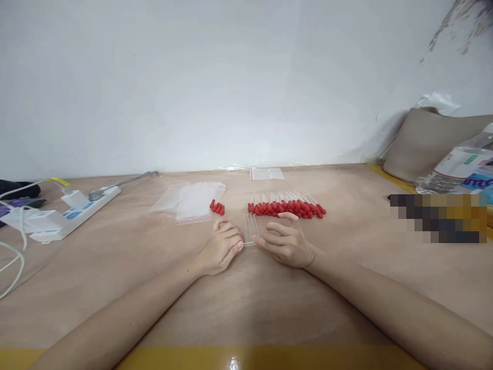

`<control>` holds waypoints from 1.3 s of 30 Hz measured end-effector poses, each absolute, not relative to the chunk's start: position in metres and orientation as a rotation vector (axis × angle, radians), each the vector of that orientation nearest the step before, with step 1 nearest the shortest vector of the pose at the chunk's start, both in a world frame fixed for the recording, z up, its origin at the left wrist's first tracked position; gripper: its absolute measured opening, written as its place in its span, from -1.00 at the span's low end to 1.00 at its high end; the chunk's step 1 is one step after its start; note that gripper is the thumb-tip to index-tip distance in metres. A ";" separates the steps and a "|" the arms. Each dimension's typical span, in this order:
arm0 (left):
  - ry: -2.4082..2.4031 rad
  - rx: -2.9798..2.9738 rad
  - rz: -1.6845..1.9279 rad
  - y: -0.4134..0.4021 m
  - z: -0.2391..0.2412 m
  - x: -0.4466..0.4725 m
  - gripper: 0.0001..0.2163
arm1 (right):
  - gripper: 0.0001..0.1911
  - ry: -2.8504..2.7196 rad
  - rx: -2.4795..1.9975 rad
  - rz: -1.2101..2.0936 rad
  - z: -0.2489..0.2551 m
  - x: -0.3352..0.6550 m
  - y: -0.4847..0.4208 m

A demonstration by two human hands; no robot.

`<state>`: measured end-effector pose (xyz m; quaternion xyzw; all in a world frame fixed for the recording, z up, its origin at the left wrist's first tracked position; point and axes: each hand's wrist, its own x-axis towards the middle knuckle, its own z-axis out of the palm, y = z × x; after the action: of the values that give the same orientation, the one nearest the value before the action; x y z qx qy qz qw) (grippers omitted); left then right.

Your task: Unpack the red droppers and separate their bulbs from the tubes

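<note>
Shows 2 bare forearms reaching in from the near edge, hands close together at table centre, not touching each other. Left hand (pixel 220 247) palm down, fingers curled, fingertips against the near end of a small bunch of clear tubes (pixel 251 226). Right hand (pixel 285 242) on its side, fingers bent, tips on the same end from the other side. Cannot tell whether pinched or only touched. Tubes thin, straight, glassy, see-through, flat on the wood between the 2 hands, pointing away toward the wall.

Just behind the right hand: long row of capped tubes (pixel 287 205), packed side by side, red rubbery bulbs nearer, clear stems farther. Behind the left hand: small heap of loose red caps (pixel 216 207), short and rounded. Just left of that heap: stack of flat clear plastic bags (pixel 194 201), glossy, faint pink along an edge. 1 more bag (pixel 266 173) by the wall.

Far left: white power strip (pixel 79 211) with a white charger (pixel 75 198) plugged in, white cables looping off. Far right: grey-brown cushion (pixel 427 139) against the wall, clear plastic bottle (pixel 460 163) tilted beside it.

Table (pixel 246 308) smooth, pale brown, matte, with a shiny yellow strip on the near edge. Wall (pixel 231 77) plain white, scuffed top right.
</note>
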<state>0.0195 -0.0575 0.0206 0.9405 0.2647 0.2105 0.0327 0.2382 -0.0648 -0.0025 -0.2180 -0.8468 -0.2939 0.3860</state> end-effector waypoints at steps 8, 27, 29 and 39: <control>1.012 2.688 0.861 -0.046 0.011 0.005 -0.71 | -0.82 -1.963 -0.768 -0.637 -0.002 0.253 -0.058; 1.874 2.210 1.033 0.048 0.032 -0.020 -0.78 | -0.82 -2.194 -1.033 -0.578 -0.010 0.248 -0.051; 1.876 2.266 1.004 0.050 0.026 -0.020 -0.87 | -0.82 -2.211 -1.019 -0.569 -0.010 0.246 -0.051; 1.881 2.428 0.996 0.041 0.022 -0.017 -0.85 | -0.65 -2.346 -1.080 -0.271 0.000 0.239 -0.061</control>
<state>-0.0169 0.0410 0.0220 0.7513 0.5820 0.3081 -0.0433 0.2387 -0.0605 0.0004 -0.4005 -0.8702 -0.1004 0.2689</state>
